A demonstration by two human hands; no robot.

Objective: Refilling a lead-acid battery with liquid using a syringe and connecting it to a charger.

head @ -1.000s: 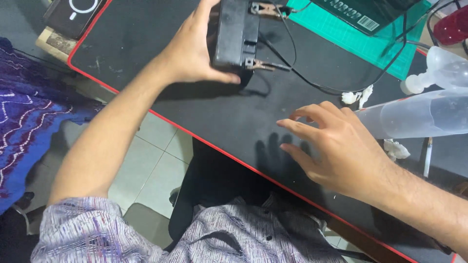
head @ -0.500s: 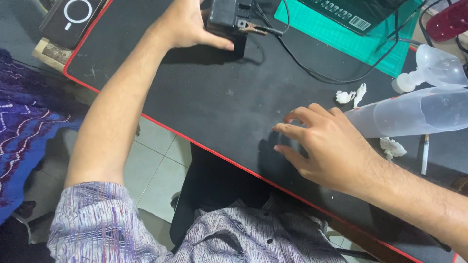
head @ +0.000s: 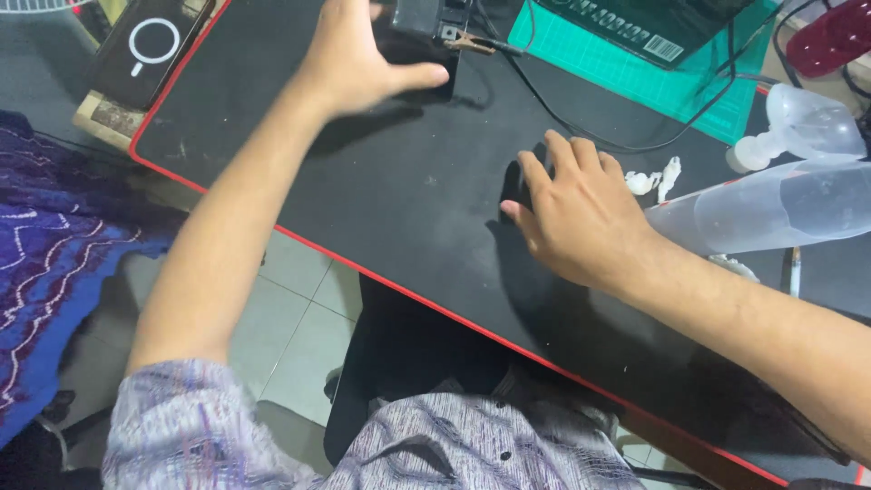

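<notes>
My left hand (head: 358, 68) reaches to the far edge of the black desk mat (head: 381, 200) and grips a small black box (head: 419, 16), with the thumb lying along its near side. The top of the box is cut off by the frame. A copper clip (head: 467, 42) on a black wire (head: 553, 113) hangs off the box's right side. My right hand (head: 581, 213) rests palm down on the mat, fingers spread, holding nothing. It lies just left of some white crumpled scraps (head: 655, 179).
A clear plastic bottle (head: 771, 207) lies on its side at the right, with a pen (head: 794, 270) near it. A green cutting mat (head: 626, 77) carries a black device (head: 649, 25). A phone (head: 150, 45) sits far left. Blue patterned fabric (head: 45, 272) lies beside the desk.
My left hand has carried the black box farther away, toward the top of the view. My right hand has slid forward and left across the mat.
</notes>
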